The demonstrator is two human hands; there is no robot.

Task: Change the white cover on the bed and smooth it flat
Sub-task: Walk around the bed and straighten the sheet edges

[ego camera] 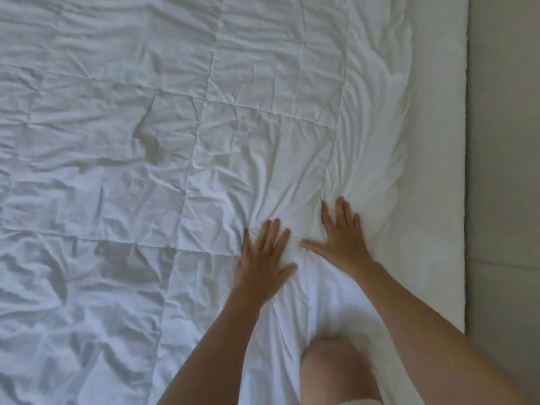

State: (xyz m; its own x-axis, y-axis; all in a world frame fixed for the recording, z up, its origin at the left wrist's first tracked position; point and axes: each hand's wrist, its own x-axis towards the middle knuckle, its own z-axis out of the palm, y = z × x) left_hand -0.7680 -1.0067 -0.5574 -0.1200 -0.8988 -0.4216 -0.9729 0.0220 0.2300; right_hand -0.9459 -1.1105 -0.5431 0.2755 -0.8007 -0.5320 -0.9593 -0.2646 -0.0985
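**Creases fanned ahead of both palms, toward the bed's right edge**

Left hand [264,258] and right hand [343,233] lay flat, fingers spread, side by side on the white cover [146,141]. Wrinkles ran away from the fingertips; the right hand sat nearer the mattress edge [438,200].

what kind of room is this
Most likely a bedroom. A wrinkled white cover spreads over a bed, whose white mattress edge meets a grey floor or wall on the right. The left hand and right hand press flat on it.
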